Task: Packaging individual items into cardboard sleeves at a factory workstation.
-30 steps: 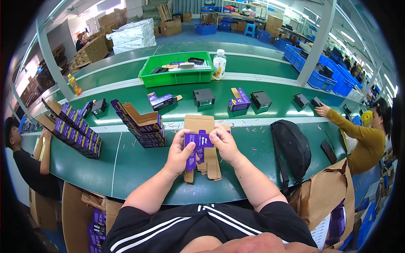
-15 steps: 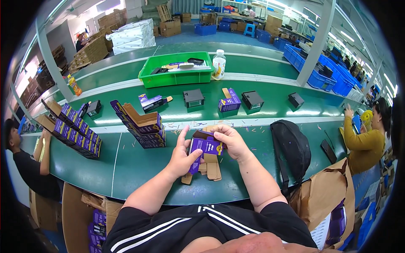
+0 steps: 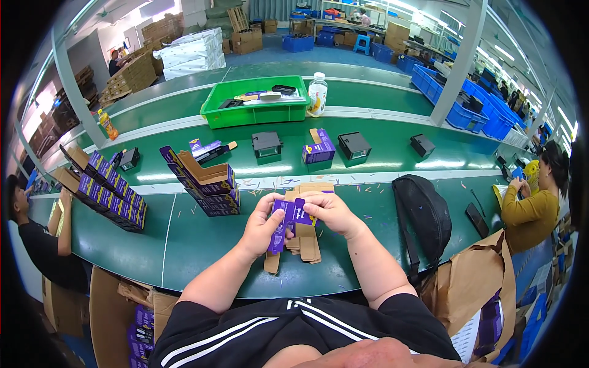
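Observation:
Both my hands grip a small purple cardboard box [image 3: 300,211] with a yellow emblem, held over the green worktable. My left hand [image 3: 262,227] pinches its left side, the thumb lying on the printed face. The upper right edge is held by my right hand [image 3: 334,213], fingers closed on it. Whether the box is fully folded out cannot be made out. Beneath it lie several flat brown cardboard blanks [image 3: 302,248], partly hidden by the box and my hands.
Black devices [image 3: 267,144] and a purple box [image 3: 318,147] sit on the green conveyor [image 3: 392,156]. Stacked purple boxes [image 3: 211,187] stand to the left. A black bag [image 3: 422,214] lies right. Beyond are a green bin [image 3: 254,113] and bottle [image 3: 317,95]. Co-workers stand at both sides.
My hands have drawn closer together on the box, and my left fingers have closed in from spread. The things on the conveyor have shifted left. The co-worker at right has lowered an arm.

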{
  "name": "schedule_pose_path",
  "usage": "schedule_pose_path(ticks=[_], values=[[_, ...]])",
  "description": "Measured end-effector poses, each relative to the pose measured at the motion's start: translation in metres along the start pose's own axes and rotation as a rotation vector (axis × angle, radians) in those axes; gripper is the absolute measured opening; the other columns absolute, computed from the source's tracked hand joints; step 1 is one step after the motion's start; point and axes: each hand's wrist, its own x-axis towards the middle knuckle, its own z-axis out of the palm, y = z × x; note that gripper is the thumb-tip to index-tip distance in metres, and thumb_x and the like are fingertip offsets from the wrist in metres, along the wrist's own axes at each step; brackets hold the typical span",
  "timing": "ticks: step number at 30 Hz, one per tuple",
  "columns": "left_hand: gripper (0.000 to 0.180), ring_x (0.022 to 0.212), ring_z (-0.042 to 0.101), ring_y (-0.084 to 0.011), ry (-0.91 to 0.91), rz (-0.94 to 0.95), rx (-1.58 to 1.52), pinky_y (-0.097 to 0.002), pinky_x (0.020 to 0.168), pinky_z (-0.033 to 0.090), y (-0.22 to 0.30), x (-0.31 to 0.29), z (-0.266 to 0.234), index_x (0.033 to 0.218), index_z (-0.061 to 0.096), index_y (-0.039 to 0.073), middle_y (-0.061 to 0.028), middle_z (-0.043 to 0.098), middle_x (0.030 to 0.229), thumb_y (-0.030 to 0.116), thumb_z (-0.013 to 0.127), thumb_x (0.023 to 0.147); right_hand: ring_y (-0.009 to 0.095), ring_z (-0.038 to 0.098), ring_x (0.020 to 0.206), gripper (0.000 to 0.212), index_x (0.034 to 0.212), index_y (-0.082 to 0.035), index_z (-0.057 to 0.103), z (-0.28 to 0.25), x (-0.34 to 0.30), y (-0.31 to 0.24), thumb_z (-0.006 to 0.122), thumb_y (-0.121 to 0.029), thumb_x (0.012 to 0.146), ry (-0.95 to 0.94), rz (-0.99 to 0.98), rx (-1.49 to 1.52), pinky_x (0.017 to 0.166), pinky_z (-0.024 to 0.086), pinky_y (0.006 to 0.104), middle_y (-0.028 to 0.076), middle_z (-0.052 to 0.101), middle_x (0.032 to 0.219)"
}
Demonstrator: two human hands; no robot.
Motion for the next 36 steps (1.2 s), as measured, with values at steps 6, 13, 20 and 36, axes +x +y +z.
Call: schedule_pose_path(ticks=[6, 13, 20, 36], values=[[0.035, 0.062, 0.06, -0.0147, 0.068, 0.089, 0.052, -0.0235, 0.054, 0.05, 0.007, -0.01, -0.033, 0.127, 0.039, 0.011, -0.0131, 0.054, 0.108, 0.006, 0.049, 0.094, 0.015, 0.06, 0.08, 0.018, 0.098, -0.003, 0.069, 0.053, 0.017, -0.006, 0.067, -0.007, 0.081, 0.219, -0.508, -0.831, 0.069, 0.048, 0.0259, 0.006, 0.067, 0.098], [0.034, 0.078, 0.06, -0.0195, 0.076, 0.298, 0.488, -0.0282, 0.07, 0.049, 0.004, -0.014, -0.041, 0.122, 0.046, 0.009, -0.0123, 0.054, 0.112, 0.007, 0.054, 0.09, 0.018, 0.06, 0.075, 0.02, 0.097, -0.005, 0.068, 0.061, 0.02, -0.003, 0.068, -0.007, 0.078, 0.219, -0.601, -0.879, 0.067, 0.048, 0.0278, 0.006, 0.066, 0.091], [0.036, 0.1, 0.053, -0.0258, 0.106, 0.349, 0.539, -0.0343, 0.089, 0.043, 0.007, -0.014, -0.026, 0.12, 0.05, 0.008, -0.0129, 0.053, 0.117, 0.009, 0.059, 0.085, 0.017, 0.059, 0.074, 0.021, 0.101, -0.005, 0.066, 0.047, 0.015, 0.003, 0.066, -0.004, 0.08, 0.232, -0.418, -0.671, 0.066, 0.047, 0.0262, 0.005, 0.064, 0.086], [0.044, 0.096, 0.056, -0.0248, -0.019, 0.653, 0.647, -0.0311, 0.083, 0.047, -0.022, 0.008, -0.035, 0.13, 0.042, 0.007, -0.0154, 0.047, 0.126, 0.01, 0.056, 0.088, 0.011, 0.058, 0.079, 0.03, 0.113, -0.002, 0.06, 0.021, 0.007, 0.001, 0.061, -0.005, 0.083, 0.103, -0.245, -0.294, 0.072, 0.048, 0.0216, 0.006, 0.063, 0.1]])
